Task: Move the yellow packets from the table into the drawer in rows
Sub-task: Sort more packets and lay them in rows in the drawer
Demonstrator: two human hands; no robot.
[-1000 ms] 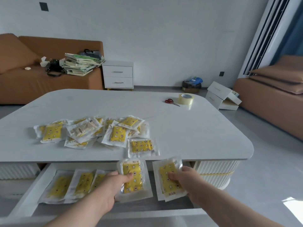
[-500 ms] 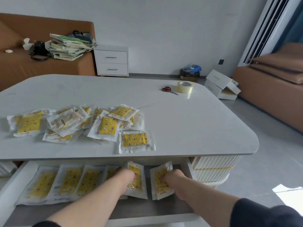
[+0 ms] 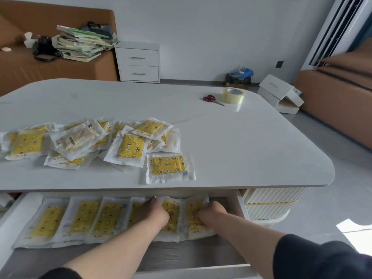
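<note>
The open drawer [image 3: 12,224] under the white table [image 3: 231,150] holds a row of several yellow packets [image 3: 79,217] lying side by side. My left hand [image 3: 153,213] rests on a yellow packet [image 3: 171,215] near the row's right end, fingers curled on it. My right hand [image 3: 209,211] presses the rightmost packet [image 3: 193,218] flat against the drawer floor. A loose heap of yellow packets [image 3: 84,141] lies on the tabletop's left half. One single packet [image 3: 169,168] sits apart near the table's front edge.
Red-handled scissors [image 3: 212,99] and a tape roll [image 3: 234,95] lie at the table's far right. A ribbed white cabinet [image 3: 269,204] stands right of the drawer. A brown sofa with a paper stack [image 3: 82,44], a white nightstand [image 3: 138,62] and white boxes [image 3: 279,93] stand beyond.
Both hands have carried their packets from above the drawer down into it, laying them at the right end of the row. The camera has tilted down and closer.
</note>
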